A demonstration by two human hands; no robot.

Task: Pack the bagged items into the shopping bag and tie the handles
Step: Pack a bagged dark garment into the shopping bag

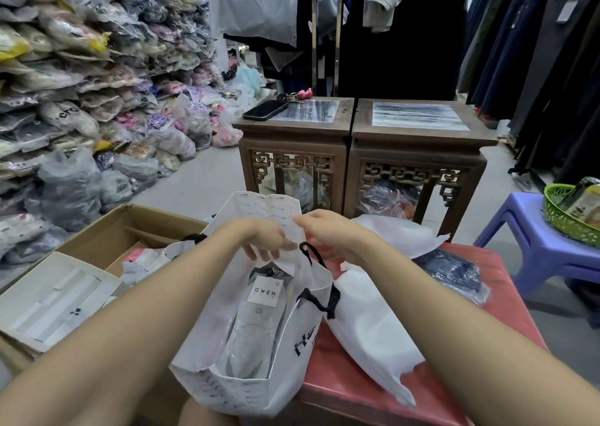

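A white paper shopping bag (256, 390) with black cord handles (316, 299) stands open in front of me, leaning on the red stool. Inside lies a clear-bagged garment (256, 325) with a white "OWEN" tag. My left hand (259, 235) and my right hand (319, 227) both pinch the bag's far upper rim at its middle, close together. One black cord loop hangs below my right hand. A white plastic bag (370, 328) lies flat on the stool right of the shopping bag, and a dark bagged garment (454, 273) lies farther right.
A red stool (350, 383) bears the bags. An open cardboard box (107, 240) stands left, heaps of bagged goods behind it. Two carved wooden stands (357, 140) are ahead, a phone (264, 110) on one. A purple stool (532, 237) with a green basket (565, 218) is right.
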